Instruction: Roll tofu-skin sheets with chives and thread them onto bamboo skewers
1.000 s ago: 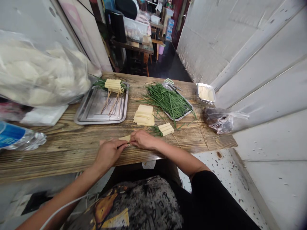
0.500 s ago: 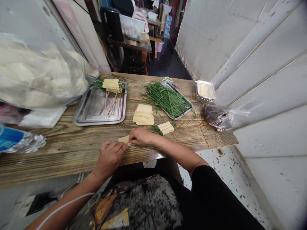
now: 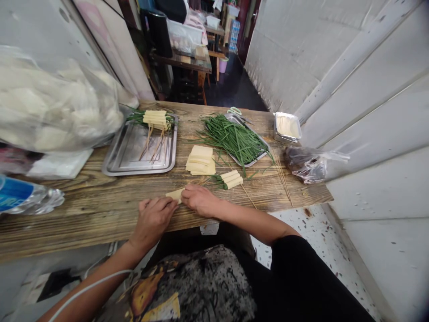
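"What do the fingers have?"

"One tofu-skin sheet (image 3: 174, 195), flat on the wooden table (image 3: 100, 201) right at the fingertips. The left hand (image 3: 156, 217) covers its near edge and the right hand (image 3: 200, 200) meets its right end. Both touch it, but whether they pinch or only press I can't tell — the knuckles hide the tips"

"How are the hands set?"

"Palms down, fingers bent, tips almost meeting. The left forearm slants up from the near left; the right one comes in from the right with the elbow out, its fingers pointing left"

"And how far along is it?"

"Partway, I'd judge. Just beyond the right hand's fingers lies a row of skewered rolls (image 3: 232, 180), greens showing at one end. Farther out, ahead and left of the fingers, more finished rolls (image 3: 155, 119) sit at the far end of the steel tray (image 3: 115, 166), sticks pointing back this way. The sheet in hand isn't a closed roll yet"

"What's left over?"

"A fair amount: the stack of sheets (image 3: 201, 161) straight ahead of the fingers, a heap of chives (image 3: 236, 138) beyond it to the right, and some bare skewers (image 3: 282, 181) well to the right of the right hand — with a foil box (image 3: 287, 127) farther off"
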The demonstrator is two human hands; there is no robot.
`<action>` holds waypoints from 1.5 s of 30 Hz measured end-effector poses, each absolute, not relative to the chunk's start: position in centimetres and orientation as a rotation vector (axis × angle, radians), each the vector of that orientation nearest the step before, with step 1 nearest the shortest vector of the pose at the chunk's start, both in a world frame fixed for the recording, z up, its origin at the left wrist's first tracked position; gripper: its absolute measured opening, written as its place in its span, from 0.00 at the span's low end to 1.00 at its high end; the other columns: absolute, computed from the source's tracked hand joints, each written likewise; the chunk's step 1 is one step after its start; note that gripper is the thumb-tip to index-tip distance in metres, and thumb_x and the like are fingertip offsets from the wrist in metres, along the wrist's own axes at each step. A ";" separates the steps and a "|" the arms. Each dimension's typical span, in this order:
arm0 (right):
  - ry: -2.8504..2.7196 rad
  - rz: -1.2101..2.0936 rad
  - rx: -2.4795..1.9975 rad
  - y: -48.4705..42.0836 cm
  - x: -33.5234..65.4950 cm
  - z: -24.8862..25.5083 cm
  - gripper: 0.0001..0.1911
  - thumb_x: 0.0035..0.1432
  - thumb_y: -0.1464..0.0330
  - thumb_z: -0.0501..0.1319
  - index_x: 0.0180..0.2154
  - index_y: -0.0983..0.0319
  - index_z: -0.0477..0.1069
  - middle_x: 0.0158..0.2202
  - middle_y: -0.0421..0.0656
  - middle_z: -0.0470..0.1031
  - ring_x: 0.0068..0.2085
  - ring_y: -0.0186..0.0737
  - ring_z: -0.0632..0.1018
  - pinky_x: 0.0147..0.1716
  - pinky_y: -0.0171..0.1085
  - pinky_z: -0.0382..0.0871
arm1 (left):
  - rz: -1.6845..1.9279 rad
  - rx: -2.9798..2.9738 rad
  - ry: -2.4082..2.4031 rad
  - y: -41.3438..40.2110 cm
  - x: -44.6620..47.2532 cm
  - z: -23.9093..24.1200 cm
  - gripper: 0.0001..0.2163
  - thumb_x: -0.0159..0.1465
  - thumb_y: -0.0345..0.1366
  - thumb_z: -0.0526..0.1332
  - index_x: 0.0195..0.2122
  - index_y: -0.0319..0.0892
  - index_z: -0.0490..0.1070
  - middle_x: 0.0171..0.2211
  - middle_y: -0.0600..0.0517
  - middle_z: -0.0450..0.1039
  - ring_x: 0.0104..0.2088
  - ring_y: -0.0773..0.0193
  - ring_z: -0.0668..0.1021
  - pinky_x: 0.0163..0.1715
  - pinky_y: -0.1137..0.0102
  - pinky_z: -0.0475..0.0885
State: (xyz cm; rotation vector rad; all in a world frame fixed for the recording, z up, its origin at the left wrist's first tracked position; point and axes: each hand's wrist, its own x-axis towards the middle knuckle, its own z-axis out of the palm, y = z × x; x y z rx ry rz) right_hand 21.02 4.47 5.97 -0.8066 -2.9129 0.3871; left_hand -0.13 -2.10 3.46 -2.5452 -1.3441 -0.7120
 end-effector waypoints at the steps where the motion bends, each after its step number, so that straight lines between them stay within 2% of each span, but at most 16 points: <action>1: -2.940 0.386 -0.765 4.8 21.0 6.0 0.10 0.75 0.71 0.57 0.39 0.64 0.74 0.40 0.45 0.74 0.45 0.43 0.70 0.43 0.38 0.65 | -0.739 -2.543 -1.351 -2.1 -0.2 3.2 0.11 0.76 0.35 0.55 0.45 0.44 0.79 0.39 0.47 0.83 0.40 0.55 0.79 0.42 0.59 0.61; 5: -2.974 0.413 -0.720 5.5 21.0 6.3 0.11 0.73 0.72 0.58 0.36 0.64 0.75 0.40 0.46 0.76 0.45 0.45 0.70 0.42 0.39 0.64 | -0.819 -2.566 -1.304 -2.2 -0.5 2.5 0.11 0.75 0.33 0.55 0.49 0.44 0.78 0.38 0.48 0.82 0.39 0.56 0.79 0.42 0.60 0.63; 10: -3.022 0.422 -0.738 5.5 20.8 6.7 0.11 0.73 0.71 0.58 0.36 0.63 0.76 0.41 0.46 0.77 0.46 0.45 0.71 0.40 0.40 0.63 | -0.779 -2.564 -1.300 -2.0 -0.8 2.4 0.13 0.75 0.32 0.54 0.46 0.46 0.79 0.42 0.47 0.83 0.43 0.56 0.80 0.44 0.60 0.63; 14: -3.003 0.413 -0.768 5.3 21.0 6.9 0.11 0.73 0.72 0.58 0.38 0.64 0.77 0.41 0.46 0.77 0.45 0.44 0.71 0.39 0.39 0.62 | -0.772 -2.598 -1.277 -1.5 -1.1 2.5 0.09 0.74 0.35 0.58 0.46 0.47 0.79 0.41 0.49 0.84 0.45 0.55 0.80 0.48 0.58 0.62; 17: -2.986 0.423 -0.827 5.0 21.0 6.9 0.11 0.74 0.72 0.58 0.38 0.64 0.77 0.40 0.46 0.77 0.44 0.44 0.71 0.39 0.38 0.62 | -0.770 -2.666 -1.287 -1.2 -1.3 2.7 0.11 0.74 0.33 0.57 0.47 0.48 0.80 0.41 0.50 0.85 0.46 0.54 0.80 0.47 0.58 0.61; 23: -2.876 0.296 -0.909 3.9 20.6 6.3 0.11 0.76 0.68 0.57 0.41 0.63 0.76 0.41 0.46 0.75 0.47 0.44 0.70 0.46 0.40 0.65 | -0.766 -2.697 -1.388 -0.5 -0.8 3.7 0.14 0.76 0.37 0.54 0.41 0.48 0.82 0.39 0.50 0.85 0.43 0.54 0.79 0.45 0.56 0.59; 25: -2.861 0.325 -0.894 4.1 20.4 5.9 0.10 0.75 0.68 0.58 0.39 0.62 0.76 0.39 0.44 0.75 0.45 0.43 0.71 0.46 0.39 0.64 | -0.745 -2.713 -1.425 -0.1 -0.7 4.1 0.16 0.76 0.38 0.54 0.39 0.49 0.82 0.38 0.50 0.85 0.42 0.55 0.79 0.45 0.56 0.59; 28: -2.842 0.462 -0.895 5.2 20.0 5.4 0.13 0.73 0.69 0.61 0.32 0.62 0.74 0.35 0.42 0.74 0.40 0.41 0.71 0.40 0.37 0.62 | -0.734 -2.699 -1.469 0.2 -0.8 4.2 0.16 0.76 0.39 0.54 0.36 0.50 0.82 0.37 0.50 0.84 0.43 0.53 0.78 0.44 0.56 0.58; 32: -2.872 0.634 -0.772 6.8 19.7 5.7 0.16 0.72 0.70 0.62 0.29 0.64 0.76 0.32 0.42 0.75 0.36 0.38 0.71 0.38 0.36 0.61 | -0.698 -2.659 -1.493 -0.6 -0.9 3.6 0.12 0.75 0.39 0.57 0.42 0.50 0.82 0.39 0.49 0.84 0.44 0.52 0.78 0.44 0.56 0.61; 38: -2.868 0.706 -0.724 7.6 19.9 6.5 0.09 0.70 0.72 0.64 0.37 0.66 0.82 0.36 0.47 0.80 0.41 0.40 0.77 0.46 0.36 0.67 | -0.739 -2.570 -1.319 -2.3 -0.7 2.3 0.15 0.75 0.31 0.52 0.50 0.47 0.79 0.44 0.47 0.85 0.48 0.53 0.81 0.45 0.56 0.62; 42: -2.816 0.758 -0.760 7.7 19.9 6.4 0.07 0.69 0.72 0.65 0.39 0.66 0.83 0.36 0.46 0.80 0.41 0.39 0.78 0.43 0.34 0.68 | -0.790 -2.592 -1.288 -1.9 -0.6 2.2 0.15 0.74 0.30 0.53 0.50 0.46 0.79 0.43 0.46 0.85 0.47 0.53 0.81 0.45 0.57 0.61; 45: -2.820 0.691 -0.797 7.1 20.0 6.4 0.09 0.70 0.70 0.65 0.37 0.66 0.82 0.36 0.46 0.80 0.40 0.39 0.76 0.42 0.35 0.66 | -0.776 -2.621 -1.282 -1.4 -0.7 2.4 0.14 0.74 0.31 0.53 0.48 0.45 0.79 0.41 0.47 0.85 0.45 0.54 0.82 0.45 0.58 0.62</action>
